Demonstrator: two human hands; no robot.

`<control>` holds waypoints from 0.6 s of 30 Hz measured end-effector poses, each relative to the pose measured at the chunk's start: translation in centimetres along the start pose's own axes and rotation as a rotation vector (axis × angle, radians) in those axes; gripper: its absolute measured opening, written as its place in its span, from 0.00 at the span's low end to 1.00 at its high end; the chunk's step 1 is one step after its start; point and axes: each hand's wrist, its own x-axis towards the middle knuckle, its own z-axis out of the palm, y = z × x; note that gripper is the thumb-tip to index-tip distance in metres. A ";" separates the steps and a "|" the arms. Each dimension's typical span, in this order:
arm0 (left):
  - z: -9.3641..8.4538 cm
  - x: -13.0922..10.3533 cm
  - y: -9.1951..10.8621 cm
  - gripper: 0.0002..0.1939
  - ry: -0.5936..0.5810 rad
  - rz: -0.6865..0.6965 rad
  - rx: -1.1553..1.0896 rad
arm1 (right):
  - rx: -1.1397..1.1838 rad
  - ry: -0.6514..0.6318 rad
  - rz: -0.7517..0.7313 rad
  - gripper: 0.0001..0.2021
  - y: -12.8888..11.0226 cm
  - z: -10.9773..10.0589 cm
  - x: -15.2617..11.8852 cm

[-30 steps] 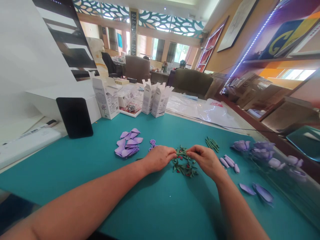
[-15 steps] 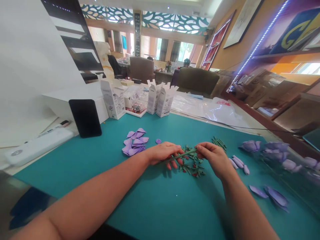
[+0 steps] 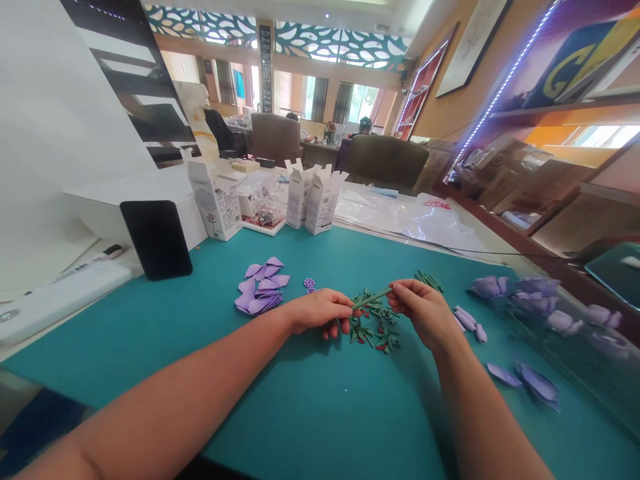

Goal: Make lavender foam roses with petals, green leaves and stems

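My left hand [image 3: 316, 313] pinches one end of a green stem [image 3: 373, 299] between thumb and fingers, the rest loosely curled; my right hand [image 3: 423, 312] nips the other end between thumb and fingertips. The stem slants from eight o'clock up to two, over green leaf pieces [image 3: 385, 340] mostly at six. Both its tips disappear behind my fingers. Between nine and ten, my left hand partly covers the lower of two purple wheels [image 3: 309, 283]. At three, purple flowers [image 3: 535, 304] look smeared and hard to make out. The bottom edge cuts off my forearms.
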 end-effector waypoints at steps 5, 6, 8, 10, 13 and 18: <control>0.9 -0.2 0.1 0.14 -0.055 0.019 -0.044 | -0.052 -0.050 0.002 0.20 0.1 0.7 -0.3; 1.1 -0.2 0.0 0.14 -0.051 0.027 -0.054 | -0.082 -0.072 -0.002 0.20 0.1 1.0 -0.5; 1.3 -0.1 -0.1 0.13 -0.038 0.040 -0.074 | -0.143 -0.113 -0.015 0.19 0.2 1.4 -0.7; 1.3 0.1 -0.3 0.12 -0.023 0.045 -0.094 | -0.180 -0.133 -0.036 0.19 0.2 1.6 -0.8; 1.2 0.3 -0.4 0.11 -0.007 0.039 -0.127 | -0.195 -0.115 -0.047 0.21 0.5 1.3 -0.5; 0.9 0.5 -0.6 0.10 0.023 0.035 -0.157 | -0.165 -0.023 -0.046 0.21 0.7 0.0 0.3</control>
